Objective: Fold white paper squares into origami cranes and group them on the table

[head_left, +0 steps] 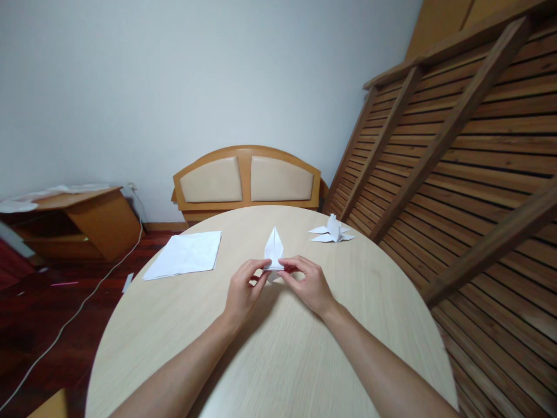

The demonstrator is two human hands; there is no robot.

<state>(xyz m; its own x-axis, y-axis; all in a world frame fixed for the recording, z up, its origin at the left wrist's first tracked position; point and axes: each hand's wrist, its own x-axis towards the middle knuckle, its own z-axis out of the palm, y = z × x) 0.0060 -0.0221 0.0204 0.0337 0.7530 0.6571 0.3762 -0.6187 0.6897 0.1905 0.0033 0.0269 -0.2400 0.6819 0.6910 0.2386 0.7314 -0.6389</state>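
Observation:
A small folded piece of white origami paper [274,246] is held up over the middle of the round table [278,360], its pointed tip upward and a crease down its centre. My left hand [246,285] pinches its lower left corner between thumb and fingers. On the other side my right hand [308,284] grips the lower right corner the same way. A horizontal fold runs along the bottom edge between the two thumbs. Part of the paper hangs below the fingers, mostly hidden.
White paper sheets [187,253] lie stacked at the table's left. A finished-looking folded paper figure [332,230] with pointed parts stands at the back right. Beyond are a padded headboard [246,174], a leaning slatted wooden frame [435,162] and a low wooden cabinet [100,220].

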